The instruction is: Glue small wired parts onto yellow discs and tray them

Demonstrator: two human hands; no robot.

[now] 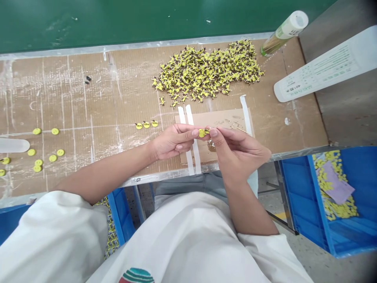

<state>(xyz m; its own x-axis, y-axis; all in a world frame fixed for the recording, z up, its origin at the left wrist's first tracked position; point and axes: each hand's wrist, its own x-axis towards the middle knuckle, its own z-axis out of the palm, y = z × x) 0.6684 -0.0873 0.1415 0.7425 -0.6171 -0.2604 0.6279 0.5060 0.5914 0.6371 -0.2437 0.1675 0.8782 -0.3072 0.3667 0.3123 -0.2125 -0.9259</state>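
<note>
Yellow is what I see pinched between both hands in the head view: my left hand [172, 142] and right hand [235, 151] close thumb and forefinger on one small yellow part [202, 133], held above the cardboard pad [226, 118] at the bench edge. I judge the work far from over: three finished discs [146, 125] lie just left, more discs [44, 151] farther left, while the big pile of parts [207, 70] waits. It looks round, flat, tiny.
</note>
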